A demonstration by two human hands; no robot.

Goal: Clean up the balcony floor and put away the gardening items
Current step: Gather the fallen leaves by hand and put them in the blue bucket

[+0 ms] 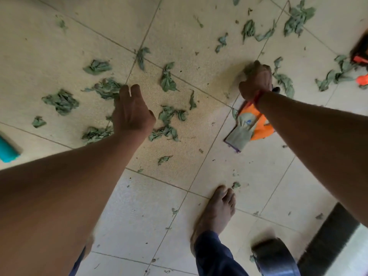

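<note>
Our left hand (pixel 132 114) hangs loose-fingered, our right hand (pixel 256 81) clutches a leaf clump (pixel 248 67), yet wilted leaves (pixel 61 101) litter nine to two o'clock and the gardening glove (pixel 245 128) lies at three, so we reckon we've barely begun.

Leaves (pixel 61 101) lie scattered over the floor (pixel 49 56), thickest to the left and centre, with more ahead and at the far right. A glove (pixel 242 130) is right of centre, just nearer than the right hand (pixel 256 82), and a foot (pixel 217 212) stands on the floor nearer still. A cylinder (pixel 7 150) lies at the left edge, and a round container (pixel 276 259) at the near right.
</note>
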